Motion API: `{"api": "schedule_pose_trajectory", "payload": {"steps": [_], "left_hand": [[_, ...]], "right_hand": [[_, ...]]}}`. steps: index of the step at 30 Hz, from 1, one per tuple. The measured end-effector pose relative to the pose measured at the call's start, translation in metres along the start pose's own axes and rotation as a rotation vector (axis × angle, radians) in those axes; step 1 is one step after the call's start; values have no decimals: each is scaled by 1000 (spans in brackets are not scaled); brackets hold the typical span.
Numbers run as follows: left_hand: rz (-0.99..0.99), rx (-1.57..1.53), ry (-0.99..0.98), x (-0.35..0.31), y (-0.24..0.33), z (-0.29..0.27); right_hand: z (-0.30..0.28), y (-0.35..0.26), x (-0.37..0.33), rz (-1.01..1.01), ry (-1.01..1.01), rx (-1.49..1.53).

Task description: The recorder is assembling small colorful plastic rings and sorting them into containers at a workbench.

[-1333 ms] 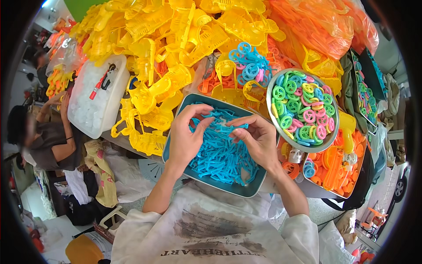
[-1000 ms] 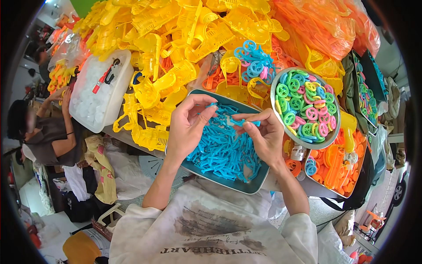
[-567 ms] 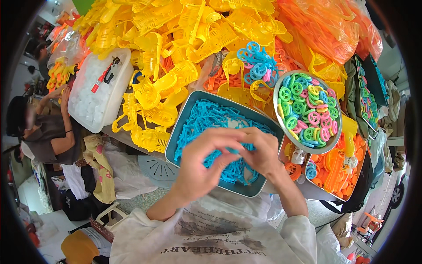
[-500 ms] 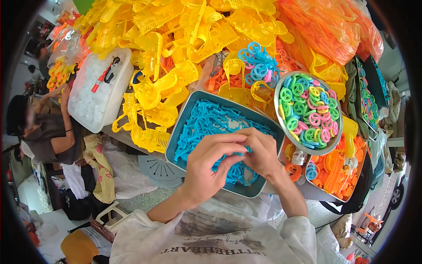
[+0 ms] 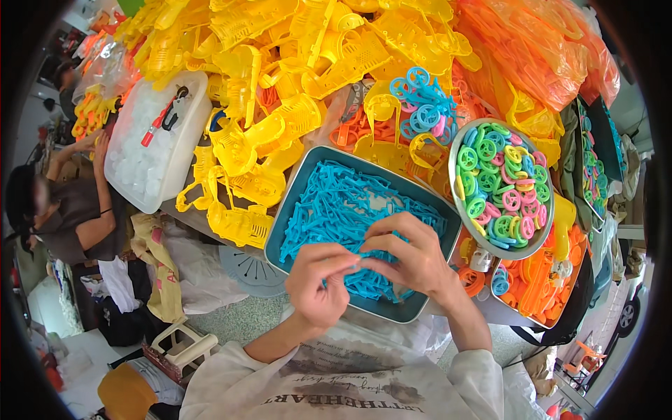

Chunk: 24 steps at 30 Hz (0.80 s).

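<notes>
My left hand is positioned over the near edge of a teal rectangular tray, thumb and forefinger drawn together at the tips. My right hand is positioned over the right part of the same tray, back of the hand uppermost, its thumb and forefinger bent in toward the left fingertips. The two sets of fingers meet, or very nearly meet, above the near half of the tray. Whether a small piece is clamped at that point I cannot tell; the tips cover it.

The blue plastic pieces lie loose inside the tray, slender and jumbled, heaped thickest toward the left, with parts of the pale base showing through near the centre.

To the right of the tray stands a round metal bowl filled with small spoked wheels in green, pink, yellow and blue. Just beyond the tray's far side I note a cluster of blue parts with similar wheels. Yellow moulded shells are piled high beyond and to the left. Further left, a translucent white bin holds pale pieces, with a red-and-black hand tool on top. A co-worker in a dark top occupies the far left.
</notes>
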<state>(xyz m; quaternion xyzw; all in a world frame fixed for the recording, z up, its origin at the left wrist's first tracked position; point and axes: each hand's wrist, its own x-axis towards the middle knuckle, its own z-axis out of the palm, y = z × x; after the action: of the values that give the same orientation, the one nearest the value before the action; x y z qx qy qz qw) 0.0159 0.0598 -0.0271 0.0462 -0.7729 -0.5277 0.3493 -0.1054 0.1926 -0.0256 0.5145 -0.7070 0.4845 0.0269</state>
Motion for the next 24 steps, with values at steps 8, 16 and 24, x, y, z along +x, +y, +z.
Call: {"api": "schedule_pose_trajectory", "payload": {"steps": [8,16,24], "left_hand": [[-359,-311,128,17,-21,3],[-326,-275,166,6,-19,8],[-355,-242,85,28,-9,2]], "right_hand": [[-4,5,-6,-2,15,-131],[3,-1,-6,-78,92,-118],[-4,6,-6,-112,70,-192]]}}
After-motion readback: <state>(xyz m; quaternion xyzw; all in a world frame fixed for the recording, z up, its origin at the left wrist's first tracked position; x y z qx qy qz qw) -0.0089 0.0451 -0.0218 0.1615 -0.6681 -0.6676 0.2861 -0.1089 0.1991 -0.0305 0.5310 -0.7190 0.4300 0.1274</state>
